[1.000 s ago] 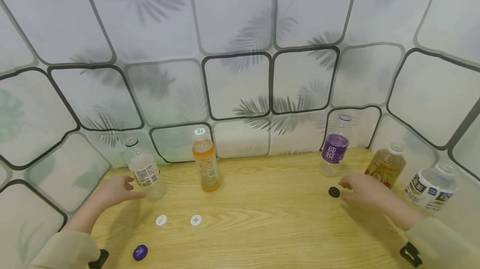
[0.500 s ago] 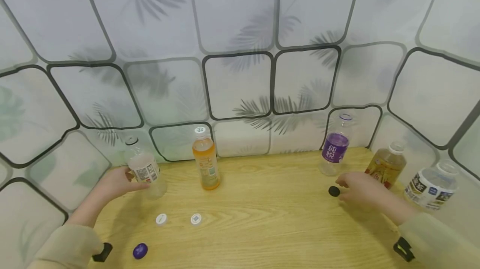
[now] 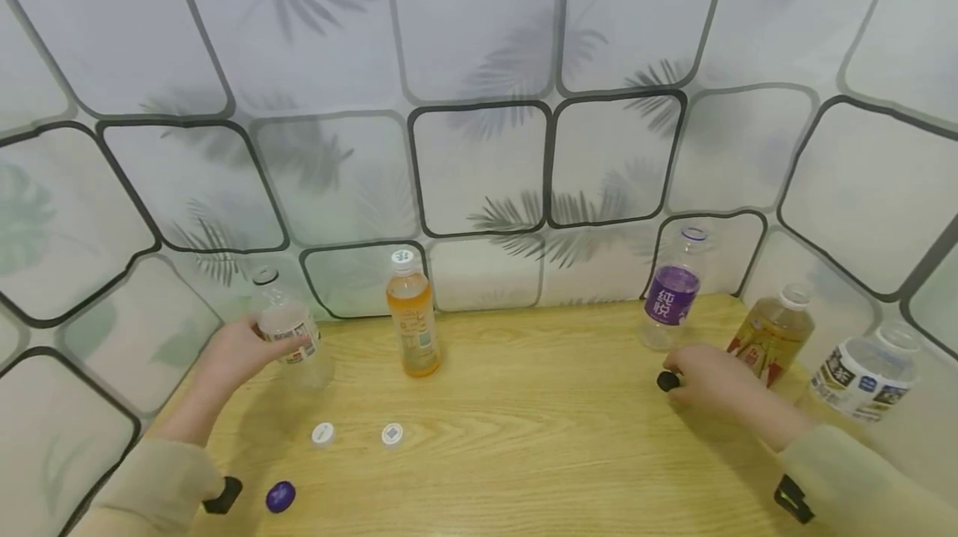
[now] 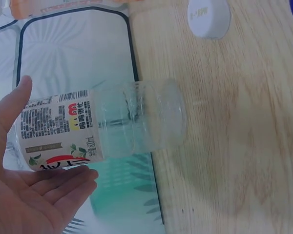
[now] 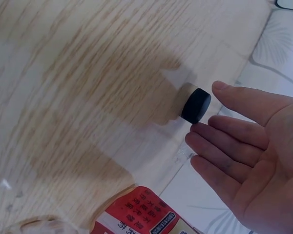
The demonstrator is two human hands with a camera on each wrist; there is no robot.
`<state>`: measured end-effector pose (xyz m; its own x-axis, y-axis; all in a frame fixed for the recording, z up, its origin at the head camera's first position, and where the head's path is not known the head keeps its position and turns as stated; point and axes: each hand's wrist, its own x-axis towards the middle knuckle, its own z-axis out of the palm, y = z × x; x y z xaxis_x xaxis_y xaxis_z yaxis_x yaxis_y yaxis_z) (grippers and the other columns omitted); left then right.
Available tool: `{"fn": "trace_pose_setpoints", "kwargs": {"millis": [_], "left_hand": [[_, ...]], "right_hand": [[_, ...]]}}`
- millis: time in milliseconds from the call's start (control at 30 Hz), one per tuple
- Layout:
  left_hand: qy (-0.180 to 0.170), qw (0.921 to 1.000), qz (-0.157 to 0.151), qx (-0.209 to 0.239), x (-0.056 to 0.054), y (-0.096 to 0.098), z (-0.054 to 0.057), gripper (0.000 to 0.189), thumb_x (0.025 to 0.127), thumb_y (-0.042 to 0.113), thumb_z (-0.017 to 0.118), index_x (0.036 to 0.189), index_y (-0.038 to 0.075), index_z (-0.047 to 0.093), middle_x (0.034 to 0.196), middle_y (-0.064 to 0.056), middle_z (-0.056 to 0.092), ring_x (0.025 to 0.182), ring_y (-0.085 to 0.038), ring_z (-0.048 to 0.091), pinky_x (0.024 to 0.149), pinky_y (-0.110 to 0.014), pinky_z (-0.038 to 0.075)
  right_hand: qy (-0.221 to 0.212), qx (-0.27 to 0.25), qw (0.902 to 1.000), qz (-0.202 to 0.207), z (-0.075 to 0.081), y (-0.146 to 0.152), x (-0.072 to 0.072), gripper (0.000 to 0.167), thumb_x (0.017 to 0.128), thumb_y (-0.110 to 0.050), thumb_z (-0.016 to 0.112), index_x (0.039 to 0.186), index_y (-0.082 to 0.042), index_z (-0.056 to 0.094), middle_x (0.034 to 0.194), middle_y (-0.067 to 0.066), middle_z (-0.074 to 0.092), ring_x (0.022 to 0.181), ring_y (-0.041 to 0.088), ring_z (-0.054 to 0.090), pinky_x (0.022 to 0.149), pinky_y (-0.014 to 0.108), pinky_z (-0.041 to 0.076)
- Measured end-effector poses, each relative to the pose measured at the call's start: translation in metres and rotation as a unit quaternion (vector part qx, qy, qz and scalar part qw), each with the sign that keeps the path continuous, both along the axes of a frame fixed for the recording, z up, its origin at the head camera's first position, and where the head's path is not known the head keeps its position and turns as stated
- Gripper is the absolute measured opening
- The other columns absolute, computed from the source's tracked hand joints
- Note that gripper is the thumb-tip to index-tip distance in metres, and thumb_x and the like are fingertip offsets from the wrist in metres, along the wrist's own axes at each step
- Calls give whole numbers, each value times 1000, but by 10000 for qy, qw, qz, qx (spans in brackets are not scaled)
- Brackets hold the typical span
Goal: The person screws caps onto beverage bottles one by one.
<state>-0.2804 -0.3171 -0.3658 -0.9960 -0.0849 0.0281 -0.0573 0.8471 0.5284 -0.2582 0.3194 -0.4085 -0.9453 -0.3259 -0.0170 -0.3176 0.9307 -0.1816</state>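
Note:
A clear, uncapped bottle with a white label [image 3: 294,336] stands at the left by the wall. My left hand [image 3: 241,350] is around its label, thumb on one side and fingers on the other. In the left wrist view, that thumb and the fingers [image 4: 71,192] look extended along the clear bottle [image 4: 132,117]. On the right, a black bottle cap [image 3: 668,381] lies on the table at the fingertips of my right hand [image 3: 711,379]. The right wrist view has the black cap [image 5: 196,106] just ahead of the spread thumb and fingers, not gripped.
A capped orange-drink bottle [image 3: 413,321] stands left of centre. Near the right hand are a purple-label bottle [image 3: 671,296], an amber bottle [image 3: 771,337] and a clear labelled bottle [image 3: 861,379]. Two white caps [image 3: 323,435] and a purple cap [image 3: 280,496] lie at front left.
My left hand has moved up and right, from beside the clear bottle to around its label. The right hand has shifted slightly left, bringing its fingertips to the black cap.

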Motion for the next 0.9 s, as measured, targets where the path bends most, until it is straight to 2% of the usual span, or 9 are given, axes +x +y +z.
{"fn": "trace_pose_setpoints", "kwargs": {"millis": [133,300,567,900], "left_hand": [[-30,9994,329,60,-2,2,-1,89,93,66,70,130,-13,57,124,-37,67,105,-46,68,77,-50,58],[-25,9984,558,60,-3,5,-2,96,93,69,68,134,-17,53,129,-40,63,108,-49,65,78,-51,57],[-11,9975,627,341,-5,10,-3,98,95,62,69,140,-21,46,136,-44,56,116,-53,62,86,-56,56],[-118,9967,697,409,-6,10,-2,98,96,60,69,143,-22,43,139,-45,54,118,-54,60,88,-58,56]], "right_hand": [[150,32,9999,62,-3,-1,-1,14,80,-11,84,85,-12,71,82,-2,70,74,14,60,69,39,53],[241,72,9997,42,-7,-2,-3,13,82,-12,84,84,-14,71,81,-4,70,74,13,61,68,40,54],[366,321,9987,154,-12,-2,-7,15,83,-10,87,93,-9,76,90,4,77,82,24,72,78,48,60],[517,309,9980,212,-20,-4,-9,13,82,-8,87,89,-8,76,88,4,77,82,26,73,78,48,61]]}}
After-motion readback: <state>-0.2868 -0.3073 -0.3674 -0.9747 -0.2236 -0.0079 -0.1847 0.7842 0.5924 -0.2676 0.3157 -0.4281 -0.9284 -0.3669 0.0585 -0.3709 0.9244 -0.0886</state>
